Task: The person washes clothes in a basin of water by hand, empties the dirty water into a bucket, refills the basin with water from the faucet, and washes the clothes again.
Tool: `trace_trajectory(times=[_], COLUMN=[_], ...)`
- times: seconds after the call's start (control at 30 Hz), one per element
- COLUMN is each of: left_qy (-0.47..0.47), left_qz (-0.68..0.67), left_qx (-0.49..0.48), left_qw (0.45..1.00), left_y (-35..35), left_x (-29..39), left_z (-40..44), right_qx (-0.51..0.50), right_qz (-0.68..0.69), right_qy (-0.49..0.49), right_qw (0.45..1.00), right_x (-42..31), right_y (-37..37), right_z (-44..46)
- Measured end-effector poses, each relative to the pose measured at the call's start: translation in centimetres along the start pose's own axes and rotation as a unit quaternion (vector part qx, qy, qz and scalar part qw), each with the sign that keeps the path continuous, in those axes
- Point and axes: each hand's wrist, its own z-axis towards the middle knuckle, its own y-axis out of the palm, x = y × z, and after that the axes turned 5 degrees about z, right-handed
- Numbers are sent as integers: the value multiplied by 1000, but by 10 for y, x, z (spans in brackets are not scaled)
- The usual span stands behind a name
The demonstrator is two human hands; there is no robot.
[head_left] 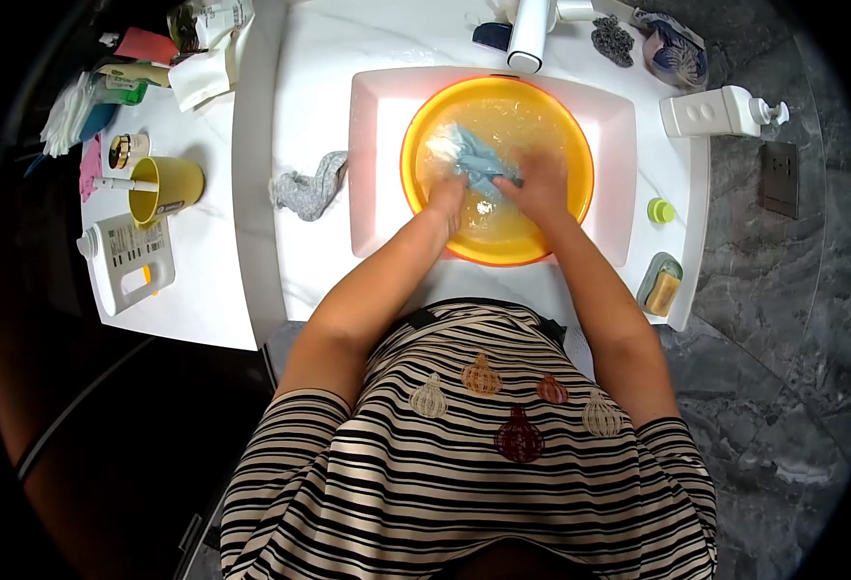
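Note:
A yellow basin [584, 208] with an orange rim sits in the white sink and holds cloudy water. In it lies a wet light blue cloth [484, 159] with a whitish part at its upper left; its exact kind is hard to make out. My left hand [449, 198] is closed on the cloth's lower left side, its fingertips partly hidden. On the other side my right hand [540, 182], smeared by motion, grips the cloth's right end, where a dark edge shows near the fingers.
Left of the sink [367, 242] lies a grey sock [311, 188]. A faucet [532, 39] hangs over the back rim. On the right are a pump bottle [716, 112], a green cap [660, 210] and a soap dish [662, 284]. A yellow cup [176, 184] and white jug [133, 256] stand left.

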Motion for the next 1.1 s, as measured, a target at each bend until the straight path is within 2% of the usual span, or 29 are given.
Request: trace_trajectory(times=[0.03, 0.07, 0.13, 0.17, 0.2, 0.23, 0.27, 0.3, 0.33, 0.37, 0.43, 0.47, 0.5, 0.53, 0.57, 0.6, 0.63, 0.67, 0.7, 0.73, 0.77, 0.8, 0.83, 0.87, 0.93, 0.97, 1.0, 1.03, 1.1], left_qy=[2, 23, 44, 69, 94, 93, 117, 141, 138, 101, 63, 184, 300, 299, 322, 342, 342, 264, 175, 176, 76, -27, -28, -52, -77, -85, -96, -100, -153], left_qz=[2, 24, 46, 7, -33, -33, -8, 18, 18, 29, 39, 174, 302, 303, 373, 440, 441, 290, 127, 128, 40, -49, -47, -60, -74, -85, -94, -93, -195], left_qx=[1, 6, 10, 24, 37, 39, 95, 149, 149, 135, 119, 188, 250, 249, 197, 143, 145, 92, 34, 32, -41, -112, -114, -116, -116, -159, -203, -207, -266], left_qw=[1000, 999, 998, 997, 994, 994, 989, 979, 979, 985, 990, 949, 870, 870, 848, 818, 817, 915, 976, 976, 995, 992, 992, 990, 987, 980, 970, 969, 932], left_y=[-6, -12, -10, -10, -10, -13, -16, -17, -17, -18, -16, -15, -12, -10, -9, -6, -3, 1, 7, 13, 17, 18, 18, 17, 9, 3, -3, -10, -23], left_x=[-4, -10, -7, -10, -13, -17, -21, -22, -23, -23, -26, -29, -25, -20, -12, -2, 4, 8, 13, 23, 32, 36, 36, 36, 34, 34, 31, 25, 15], left_z=[21, 41, 46, 47, 44, 44, 45, 42, 40, 40, 44, 48, 46, 45, 44, 39, 38, 38, 37, 30, 21, 16, 17, 21, 31, 37, 45, 58, 79], right_qx=[-14, -13, -193, -194, -117, -36, -37, 27, 91, 92, 214, 214, 155, 92, 92, -14, -120, -120, -89, -53, -51, -64, -76, -75, -83, -84, -74, -61, -57], right_qz=[-80, -77, 130, 131, 275, 410, 411, 487, 553, 551, 493, 492, 394, 285, 286, 326, 363, 364, 491, 602, 601, 648, 690, 690, 592, 592, 494, 383, 336], right_qy=[-21, -20, 97, 98, 176, 248, 248, 322, 392, 394, 300, 302, 230, 150, 151, 125, 98, 98, 203, 301, 304, 346, 384, 383, 138, 141, 56, -32, -45], right_qw=[996, 997, 968, 967, 938, 877, 877, 811, 730, 729, 788, 788, 877, 942, 942, 937, 919, 918, 842, 738, 737, 675, 609, 610, 790, 789, 865, 921, 939], right_x=[-3, -6, -6, -1, 11, 21, 33, 40, 46, 49, 31, 22, 12, 7, 10, 17, 22, 24, 29, 28, 24, 2, -17, -29, -52, -64, -78, -88, -106], right_y=[8, 9, 11, 15, 28, 37, 46, 47, 50, 55, 48, 43, 39, 35, 35, 37, 44, 53, 64, 61, 60, 44, 29, 20, 5, -4, -17, -29, -51], right_z=[-1, 1, 11, 12, 9, 8, 10, 12, 11, 10, 13, 8, 0, -3, -3, -3, -1, 3, 9, 14, 13, 14, 17, 15, 5, -1, -5, -7, -8])
